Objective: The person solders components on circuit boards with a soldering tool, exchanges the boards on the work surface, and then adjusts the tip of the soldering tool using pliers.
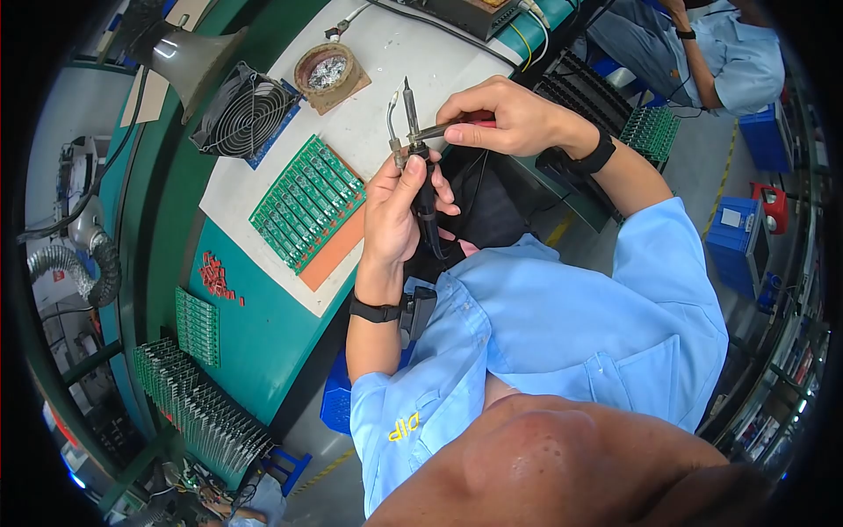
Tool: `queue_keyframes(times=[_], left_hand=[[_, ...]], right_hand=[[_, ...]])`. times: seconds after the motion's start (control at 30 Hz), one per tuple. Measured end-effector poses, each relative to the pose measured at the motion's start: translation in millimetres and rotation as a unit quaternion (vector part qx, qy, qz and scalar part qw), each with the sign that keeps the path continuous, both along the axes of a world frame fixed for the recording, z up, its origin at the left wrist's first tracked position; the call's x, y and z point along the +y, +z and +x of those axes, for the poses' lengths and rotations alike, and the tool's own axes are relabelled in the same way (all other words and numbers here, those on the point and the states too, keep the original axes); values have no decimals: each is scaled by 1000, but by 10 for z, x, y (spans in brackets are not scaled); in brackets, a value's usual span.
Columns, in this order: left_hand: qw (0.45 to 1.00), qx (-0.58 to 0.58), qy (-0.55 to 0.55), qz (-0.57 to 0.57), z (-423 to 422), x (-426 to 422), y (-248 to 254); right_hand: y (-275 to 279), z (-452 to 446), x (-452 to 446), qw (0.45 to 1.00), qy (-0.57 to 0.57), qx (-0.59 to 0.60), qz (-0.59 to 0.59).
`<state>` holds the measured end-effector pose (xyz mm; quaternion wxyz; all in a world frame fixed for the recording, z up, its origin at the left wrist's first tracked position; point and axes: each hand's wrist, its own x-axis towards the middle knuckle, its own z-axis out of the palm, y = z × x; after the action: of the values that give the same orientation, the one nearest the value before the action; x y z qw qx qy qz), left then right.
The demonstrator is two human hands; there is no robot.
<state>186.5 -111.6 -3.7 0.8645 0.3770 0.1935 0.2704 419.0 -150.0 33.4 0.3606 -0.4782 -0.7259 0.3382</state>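
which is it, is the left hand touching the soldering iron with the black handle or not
Touching. The head view shows the left hand with thumb and fingers around the iron.

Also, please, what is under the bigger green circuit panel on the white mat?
Under the panel, an orange-brown board sticks out along one side, above the white mat. The rest is covered.

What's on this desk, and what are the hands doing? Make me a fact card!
Left hand: holding black soldering iron
Right hand: holding red-handled tool against the iron's metal fitting
White mat: green circuit boards, round pot
Green tabletop: small red parts, more circuit boards
Wrists: black bands
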Motion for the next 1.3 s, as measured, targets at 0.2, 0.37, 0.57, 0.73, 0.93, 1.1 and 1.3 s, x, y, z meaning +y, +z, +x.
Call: queue_keyframes(times=[0.2,0.37,0.57,0.73,0.93,1.1,1.3], left_hand=[[999,-32,-26,-33,-13,19,9],[995,-57,-46,-62,-24,16,-8],[992,-79,-56,-85,-18,19,-37],[990,-85,-57,-101,-26,11,-48],[988,-94,-61,-106,-5,8,-65],[985,-107,-74,-116,-50,-8,-45],[981,-108,-84,-138,-57,-15,-89]], right_hand=[[-9,12,-5,1000,2,9,3],[-50,23,-10,1000,8,14,-4],[-66,35,6,1000,14,16,4],[-67,33,-6,1000,10,14,-2],[-27,52,-28,1000,5,16,1],[-55,58,-40,999,8,25,31],[-112,38,-67,997,8,57,52]])
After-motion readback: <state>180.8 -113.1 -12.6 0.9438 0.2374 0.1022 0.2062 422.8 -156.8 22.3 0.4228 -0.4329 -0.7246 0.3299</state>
